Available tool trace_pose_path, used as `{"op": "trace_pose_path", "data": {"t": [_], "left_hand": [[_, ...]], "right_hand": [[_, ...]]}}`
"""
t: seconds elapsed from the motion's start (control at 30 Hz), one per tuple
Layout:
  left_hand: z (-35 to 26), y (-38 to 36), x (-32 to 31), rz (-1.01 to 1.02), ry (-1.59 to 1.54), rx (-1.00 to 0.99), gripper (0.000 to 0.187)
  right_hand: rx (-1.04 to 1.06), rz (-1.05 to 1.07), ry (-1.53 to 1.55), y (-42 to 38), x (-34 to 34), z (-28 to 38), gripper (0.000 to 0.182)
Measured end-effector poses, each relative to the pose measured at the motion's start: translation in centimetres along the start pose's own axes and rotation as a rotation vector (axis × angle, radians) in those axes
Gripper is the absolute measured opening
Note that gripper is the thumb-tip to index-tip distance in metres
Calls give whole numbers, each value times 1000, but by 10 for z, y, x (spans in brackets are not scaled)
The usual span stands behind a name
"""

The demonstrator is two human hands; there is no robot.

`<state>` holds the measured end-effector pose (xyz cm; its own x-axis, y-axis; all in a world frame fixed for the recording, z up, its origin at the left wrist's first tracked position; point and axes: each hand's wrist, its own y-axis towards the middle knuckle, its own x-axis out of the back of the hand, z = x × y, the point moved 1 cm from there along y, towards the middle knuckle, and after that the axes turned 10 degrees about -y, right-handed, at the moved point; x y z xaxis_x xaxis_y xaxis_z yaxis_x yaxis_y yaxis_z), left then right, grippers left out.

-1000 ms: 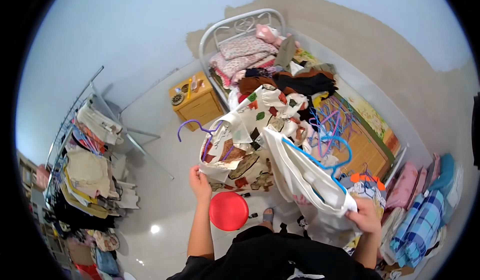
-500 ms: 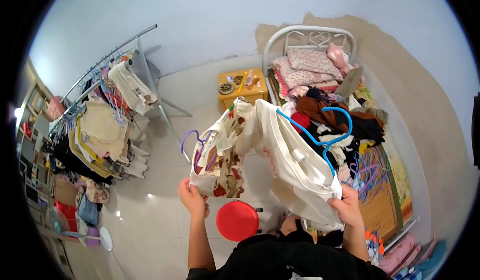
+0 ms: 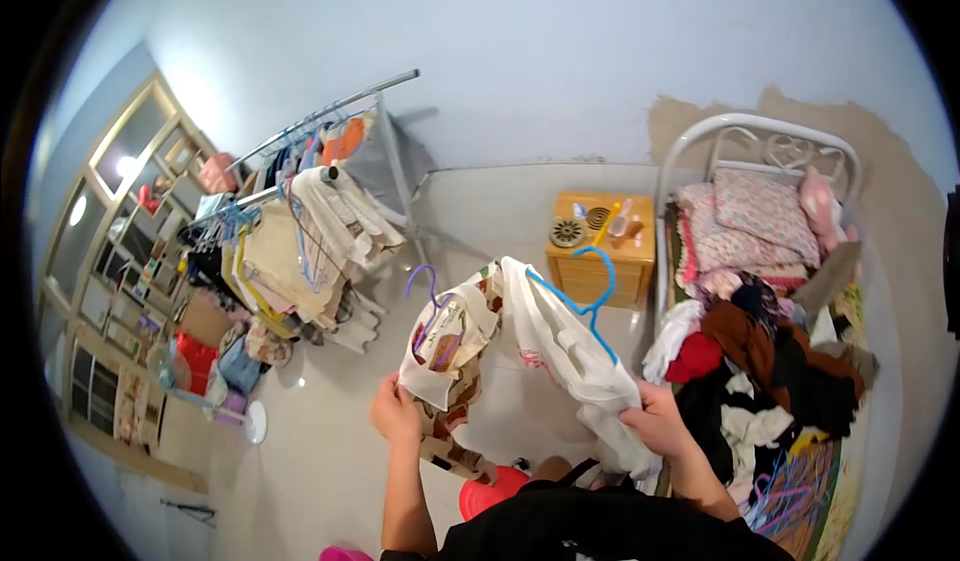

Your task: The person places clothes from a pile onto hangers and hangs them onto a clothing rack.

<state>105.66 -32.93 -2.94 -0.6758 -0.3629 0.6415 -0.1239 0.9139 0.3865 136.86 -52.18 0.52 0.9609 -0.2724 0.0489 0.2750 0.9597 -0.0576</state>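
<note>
My left hand is closed on the lower edge of a patterned cream-and-brown shirt, which hangs on a purple hanger. On the other side, my right hand pinches the shoulder of a white shirt. A blue hanger sits inside that shirt's neck, its hook pointing up. Both garments are held up side by side in front of me, their inner shoulders close together. Some fingers of each hand are hidden by cloth.
A metal clothes rack full of garments stands at left. A wooden nightstand is beside the bed, where a heap of clothes and loose hangers lie. A red stool is below my hands.
My view has turned left, so the rack, nightstand and bed appear further right. Both hands still hold the two shirts, which have come closer to the rack in view.
</note>
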Motion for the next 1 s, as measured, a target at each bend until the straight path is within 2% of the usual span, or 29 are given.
{"op": "trace_pose_path", "data": {"t": [0.13, 0.27, 0.43, 0.5, 0.7, 0.77, 0.83, 0.9, 1.0], "left_hand": [[14, 6, -11, -150, 29, 18, 18], [13, 20, -10, -171, 38, 132, 17], [6, 81, -47, -154, 29, 199, 17], [21, 106, -72, -140, 100, 166, 15], [18, 170, -120, -83, -72, 265, 17], [12, 192, -133, -137, -71, 172, 17], [9, 214, -146, -140, -91, 177, 16], [1, 236, -159, -126, -64, 115, 16], [-3, 270, -178, -139, -76, 127, 17]], "right_hand": [[-34, 162, 45, 91, -13, -18, 36], [-48, 240, 8, 179, -28, -22, 35], [2, 264, 77, 295, -43, -1, 34], [58, 224, -75, 344, -50, 8, 34], [8, 157, 0, 483, -84, 28, 33], [69, 208, -37, 529, -89, 18, 34], [33, 192, -66, 569, -92, 20, 34], [62, 172, -9, 607, -95, 19, 33], [38, 200, 73, 669, -95, 12, 32]]}}
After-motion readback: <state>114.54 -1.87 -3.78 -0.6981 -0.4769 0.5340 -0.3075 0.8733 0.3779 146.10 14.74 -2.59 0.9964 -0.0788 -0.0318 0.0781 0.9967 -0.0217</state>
